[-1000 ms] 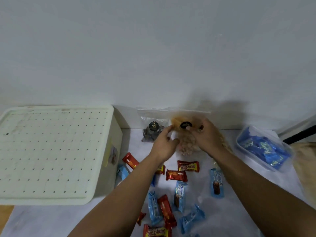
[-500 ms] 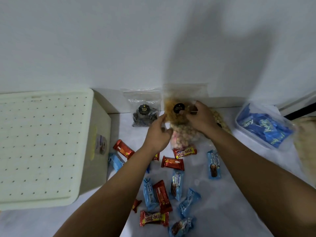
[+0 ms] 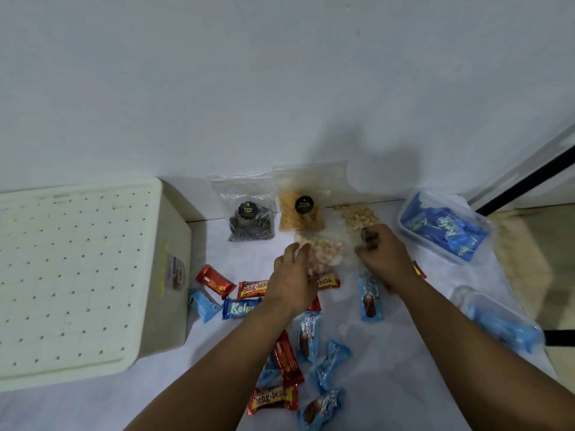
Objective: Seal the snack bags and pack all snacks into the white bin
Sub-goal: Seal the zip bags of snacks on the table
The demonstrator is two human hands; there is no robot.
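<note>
STEP: sealing clear bag of pink-and-white puffs (image 3: 322, 255), flat on the table (image 3: 389, 353) before orange chips bag (image 3: 300, 209) | LEFT: left hand (image 3: 294, 279) fingers curled on bag's near-left edge | RIGHT: right hand (image 3: 384, 255) pinching right side, grip unclear | ADVICE: press strip end to end, expel air | DEST: white bin (image 3: 77, 275) far left, lidded.
</note>
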